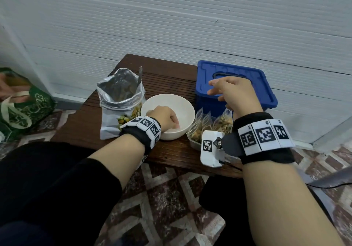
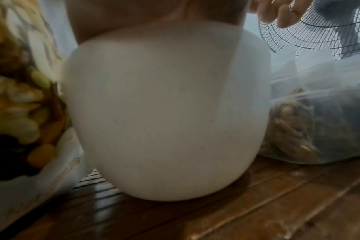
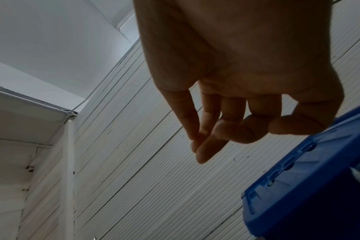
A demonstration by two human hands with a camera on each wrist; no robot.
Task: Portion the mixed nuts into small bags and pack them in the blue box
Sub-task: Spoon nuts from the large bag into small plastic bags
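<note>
The blue box point(image 1: 207, 70) stands at the back right of the table with its lid on; its lid point(image 3: 308, 186) also fills the lower right of the right wrist view. My right hand point(image 1: 228, 93) hovers just over the lid, fingers point(image 3: 226, 129) loosely curled and holding nothing. My left hand point(image 1: 168, 118) grips the near rim of the white bowl point(image 1: 165, 103), fingers inside it; the bowl's outer wall point(image 2: 164, 113) fills the left wrist view. An open foil bag of mixed nuts point(image 1: 118, 93) stands left of the bowl. Several small filled zip bags point(image 1: 224, 122) sit right of it.
A spoon handle point(image 1: 140, 77) sticks out of the foil bag. The small bags rest in a clear container point(image 1: 193, 144) near the front edge of the dark wooden table point(image 1: 171, 74). A green cloth bag point(image 1: 22, 103) lies on the floor at left. A fan grille point(image 2: 318, 32) shows behind.
</note>
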